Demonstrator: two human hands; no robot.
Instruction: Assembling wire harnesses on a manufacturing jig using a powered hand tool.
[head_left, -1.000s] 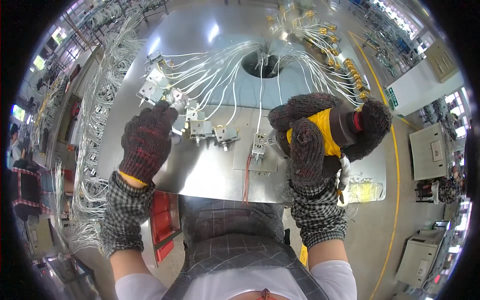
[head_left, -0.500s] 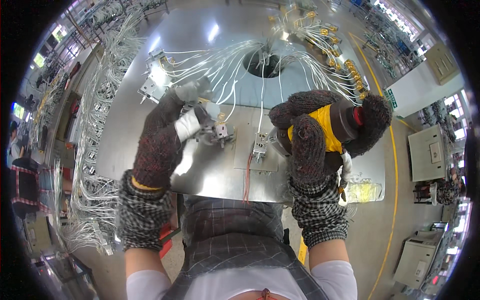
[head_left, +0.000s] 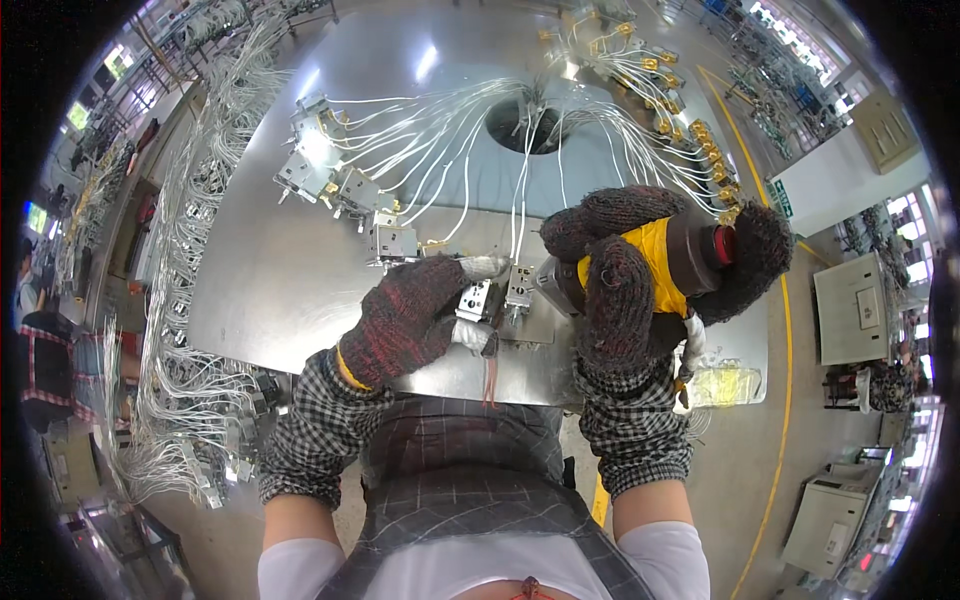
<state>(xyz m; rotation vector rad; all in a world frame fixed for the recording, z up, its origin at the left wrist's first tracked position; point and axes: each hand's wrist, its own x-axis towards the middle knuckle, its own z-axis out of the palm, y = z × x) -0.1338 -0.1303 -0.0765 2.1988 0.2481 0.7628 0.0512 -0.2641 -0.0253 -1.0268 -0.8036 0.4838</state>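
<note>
My left hand point(head_left: 405, 318), in a dark knitted glove with white-wrapped fingertips, grips a small silvery metal block point(head_left: 473, 300). Just right of it, a similar metal block point(head_left: 518, 288) sits on the steel table, a white wire running up from it. Thin red wires point(head_left: 490, 378) hang toward the table's near edge below the blocks. My right hand point(head_left: 615, 275), gloved alike, is wrapped around a dark hand-held power tool point(head_left: 690, 252) with yellow tape round its body and a red part at its rear. The tool's front end points left, close beside the second block.
Several more wired metal blocks point(head_left: 392, 241) curve along the left of the table point(head_left: 270, 305). White wires fan out from a round hole point(head_left: 528, 130) to yellowish terminals point(head_left: 712, 160) on the right. A clear packet point(head_left: 728, 384) lies near the right edge. Wire bundles point(head_left: 185, 290) hang at far left.
My left hand has moved right and nearer me, from beside the row of blocks, bringing a metal block next to the one by the tool. My right hand with the tool has hardly moved.
</note>
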